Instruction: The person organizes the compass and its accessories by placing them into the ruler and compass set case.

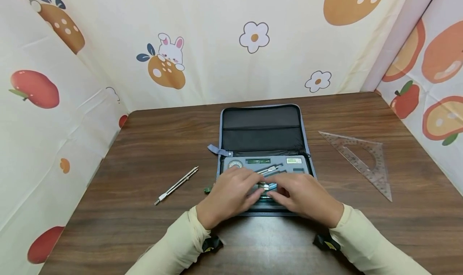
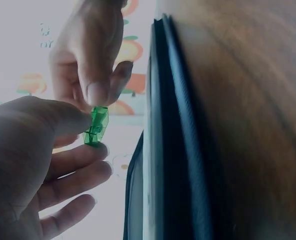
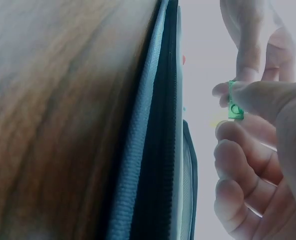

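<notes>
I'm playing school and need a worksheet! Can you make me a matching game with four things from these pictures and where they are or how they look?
Things:
1. silver compass
2. clear triangle ruler
3. pencil case
4. small green piece

Places and states:
A. lying opened up, in front of the person
B. on the table, to the right of the case
C. held up in the fingers of the left hand and right hand
D. on the table, to the left of the case

Right pairs: 1-D, 2-B, 3-A, 4-C
</notes>
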A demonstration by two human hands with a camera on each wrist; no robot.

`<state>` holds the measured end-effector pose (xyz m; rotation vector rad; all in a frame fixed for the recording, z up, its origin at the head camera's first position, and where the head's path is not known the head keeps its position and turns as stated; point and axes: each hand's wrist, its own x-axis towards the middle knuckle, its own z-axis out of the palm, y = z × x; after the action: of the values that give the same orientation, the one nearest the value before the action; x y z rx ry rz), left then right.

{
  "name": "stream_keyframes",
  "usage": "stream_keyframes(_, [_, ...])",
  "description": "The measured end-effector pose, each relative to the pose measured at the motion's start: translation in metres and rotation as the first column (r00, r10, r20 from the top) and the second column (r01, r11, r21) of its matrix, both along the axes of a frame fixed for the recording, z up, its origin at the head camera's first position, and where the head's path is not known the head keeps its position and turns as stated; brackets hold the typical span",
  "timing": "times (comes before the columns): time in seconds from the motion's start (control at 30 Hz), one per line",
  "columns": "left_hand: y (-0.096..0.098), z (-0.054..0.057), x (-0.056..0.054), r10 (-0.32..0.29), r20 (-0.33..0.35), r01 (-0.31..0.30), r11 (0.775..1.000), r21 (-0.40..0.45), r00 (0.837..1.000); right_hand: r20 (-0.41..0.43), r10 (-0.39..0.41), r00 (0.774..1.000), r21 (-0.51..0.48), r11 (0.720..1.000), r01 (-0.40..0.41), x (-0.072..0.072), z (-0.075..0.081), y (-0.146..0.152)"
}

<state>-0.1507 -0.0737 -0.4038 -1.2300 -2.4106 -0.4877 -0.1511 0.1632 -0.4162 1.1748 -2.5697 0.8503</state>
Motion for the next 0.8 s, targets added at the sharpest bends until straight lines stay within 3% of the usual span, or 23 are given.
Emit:
stream_keyframes(0.2, [0.004, -0.004, 0.003, 0.011, -0.014, -0.011, 1.0, 0.002, 1.0, -0.025, 0.011, 1.0, -0.02, 1.0, -0.011, -0.001, -0.001, -0.001])
stream_keyframes(0.37, [0.001, -0.004, 0.002, 0.011, 0.026, -0.01, 1.0, -0.01, 1.0, -0.033, -0.005, 0.999, -0.004, 1.0, 0.005, -0.006, -0.001, 0.004])
stream_keyframes(0.53, [-0.004, -0.003, 0.001, 0.029, 0.063, -0.029, 1.0, 0.006, 0.998, -0.041, -0.096, 0.995, 0.032, 0.995, 0.098, -0.013, 0.002, 0.021])
stream_keyframes(0.8, [-0.013, -0.008, 0.002, 0.028, 0.05, -0.028, 1.0, -0.009, 0.998, 0.013, -0.242, 0.97, 0.097, 0.966, 0.24, -0.02, 0.009, 0.044])
